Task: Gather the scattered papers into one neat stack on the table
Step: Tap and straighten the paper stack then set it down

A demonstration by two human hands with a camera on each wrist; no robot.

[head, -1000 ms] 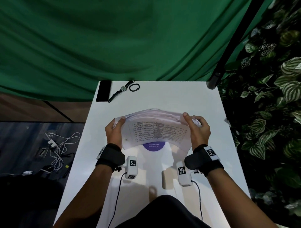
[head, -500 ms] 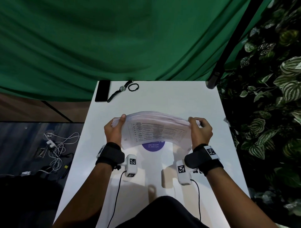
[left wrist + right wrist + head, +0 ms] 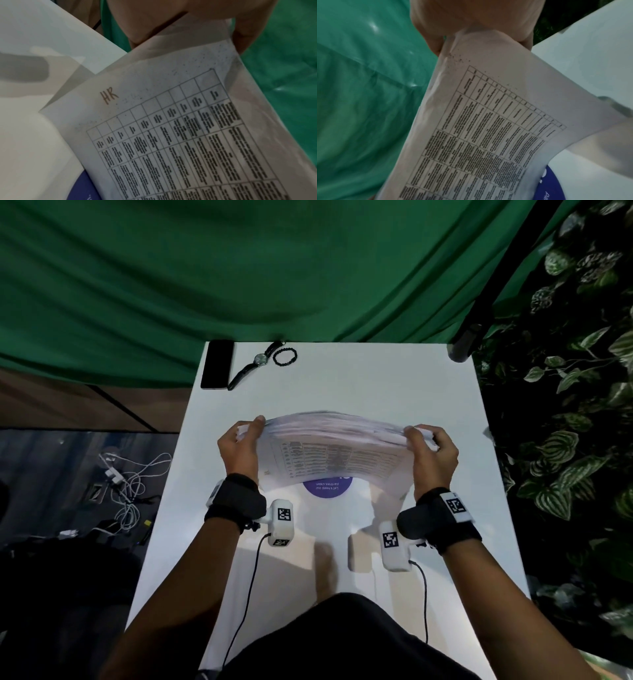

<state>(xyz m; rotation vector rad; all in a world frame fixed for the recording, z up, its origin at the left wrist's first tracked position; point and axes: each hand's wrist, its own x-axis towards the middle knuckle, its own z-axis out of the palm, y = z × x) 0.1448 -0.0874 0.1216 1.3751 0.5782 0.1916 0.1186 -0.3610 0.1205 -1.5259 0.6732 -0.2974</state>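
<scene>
A bundle of white papers (image 3: 334, 446) with a printed table on the near sheet is held upright over the middle of the white table (image 3: 376, 378), its upper edge bowed. My left hand (image 3: 239, 446) grips the bundle's left end and my right hand (image 3: 433, 455) grips its right end. The left wrist view shows the table sheet (image 3: 171, 135) marked "HR" under my fingers (image 3: 248, 27). From the right wrist, the same papers (image 3: 488, 128) run down from my curled fingers (image 3: 471, 20). The sheets' lower edge is near the tabletop; whether it touches is unclear.
A round purple sticker (image 3: 327, 489) lies on the table under the papers. A black phone (image 3: 216, 364), a wristwatch (image 3: 255, 364) and a bead bracelet (image 3: 284, 357) sit at the far left corner. Green cloth hangs behind; leafy plants (image 3: 565, 440) stand right.
Both hands have shifted slightly with the bundle; the right hand's fingers curled tighter over the top right edge. The papers stay held between both hands.
</scene>
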